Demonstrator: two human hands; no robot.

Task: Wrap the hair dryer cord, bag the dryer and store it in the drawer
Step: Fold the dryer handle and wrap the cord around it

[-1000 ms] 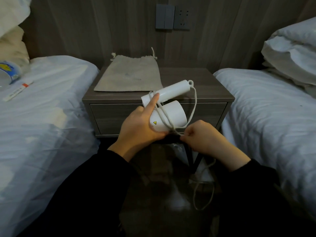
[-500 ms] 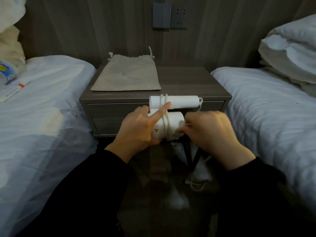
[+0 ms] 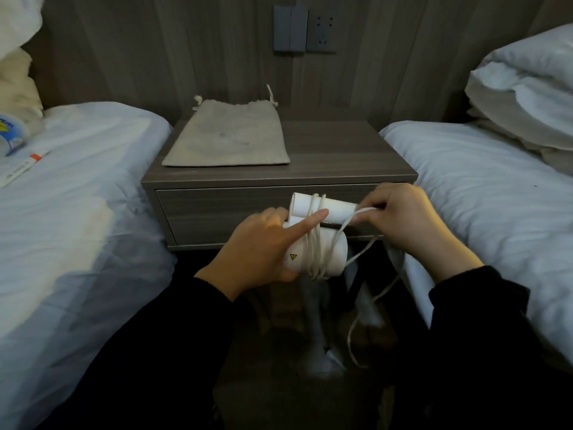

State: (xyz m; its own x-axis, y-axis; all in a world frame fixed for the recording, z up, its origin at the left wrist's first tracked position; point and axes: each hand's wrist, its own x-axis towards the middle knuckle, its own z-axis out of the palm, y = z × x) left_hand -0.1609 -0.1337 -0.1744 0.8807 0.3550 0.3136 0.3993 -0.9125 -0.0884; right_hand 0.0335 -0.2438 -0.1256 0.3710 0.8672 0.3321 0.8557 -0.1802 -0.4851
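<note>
left hand (image 3: 260,246) grips the hair dryer (image 3: 336,209) as right hand (image 3: 403,221), pinching the cord (image 3: 313,243), has swung to its 3 o'clock, adding another loop; slack remains.

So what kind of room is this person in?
Probably a hotel twin room: a left bed and a right bed in white linen flank a nightstand, and a drawstring bag for the hair dryer lies on it.
</note>
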